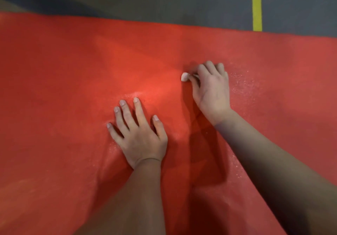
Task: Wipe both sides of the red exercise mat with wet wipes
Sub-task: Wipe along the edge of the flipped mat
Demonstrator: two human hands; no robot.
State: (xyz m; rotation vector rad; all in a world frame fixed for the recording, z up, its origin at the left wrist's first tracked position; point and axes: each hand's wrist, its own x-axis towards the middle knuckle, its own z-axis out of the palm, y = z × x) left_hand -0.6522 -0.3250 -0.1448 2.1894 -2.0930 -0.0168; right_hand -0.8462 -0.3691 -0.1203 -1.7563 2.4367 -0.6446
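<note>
Red mat [73,70] bears the flat, spread left hand [140,136]; right hand [211,87] fingers clutch a white wipe [185,77].

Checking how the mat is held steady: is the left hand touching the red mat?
Touching. The head view shows the left hand flat on the red mat, fingers spread, palm down.

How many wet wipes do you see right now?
1. The wipe is bunched in the right hand on the mat, only its end showing. The left hand lies flat with none visible; more may be hidden underneath.
</note>
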